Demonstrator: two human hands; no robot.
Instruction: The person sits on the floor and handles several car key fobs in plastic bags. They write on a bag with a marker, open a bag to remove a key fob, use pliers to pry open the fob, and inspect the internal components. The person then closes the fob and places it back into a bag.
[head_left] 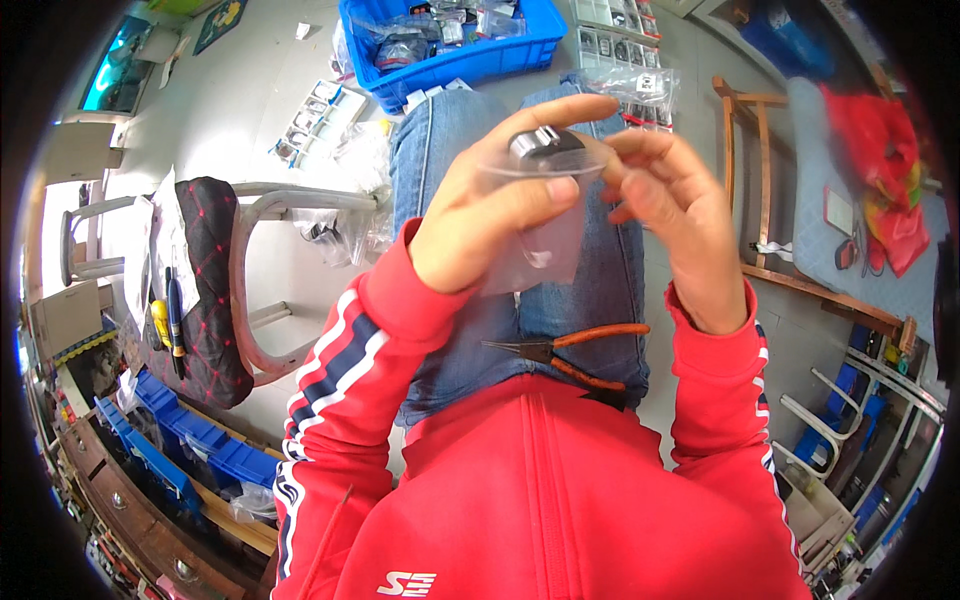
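My left hand point(485, 195) grips a clear plastic bag point(550, 240) above my knees, thumb in front and index finger stretched behind. At the bag's mouth is a small silver and black part point(545, 145), perhaps a buckle; its exact kind is unclear. Close beside the bag's right edge, my right hand point(670, 195) has its fingers bent and apart, somewhat blurred. I see nothing held in it. A pair of long-nosed pliers point(570, 352) with orange handles lies across my lap.
Beyond my knees stands a blue bin point(455, 65) full of bagged parts. Trays of small parts point(315, 120) lie on the floor to its left, others point(620, 45) to its right. A padded chair point(210, 290) carrying screwdrivers is at left; a wooden-framed seat point(800, 190) is at right.
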